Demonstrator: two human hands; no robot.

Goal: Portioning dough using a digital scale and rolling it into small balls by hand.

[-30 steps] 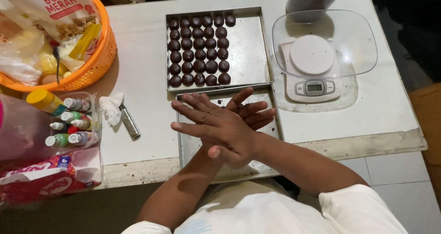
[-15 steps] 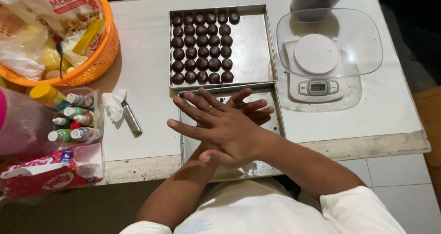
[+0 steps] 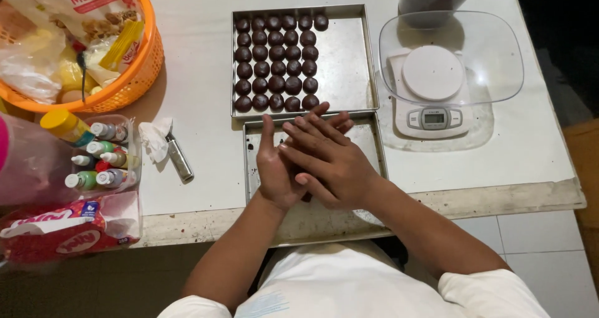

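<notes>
Pressing flat hands (image 3: pixel 312 159) together over dull metal tray (image 3: pixel 371 144).

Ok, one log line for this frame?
hands: right hand pressed flat over left hand | below: near tray | far tray: dark balls in rows

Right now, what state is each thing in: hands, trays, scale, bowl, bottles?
left hand: flat, palm against the right hand, above the near tray
right hand: laid across the left hand, fingers straight
near tray: mostly bare metal
far tray: left part filled with rows of dark balls
scale: display lit, under a clear bowl
clear bowl: empty
small bottles: capped, lying in a clear tub
</notes>
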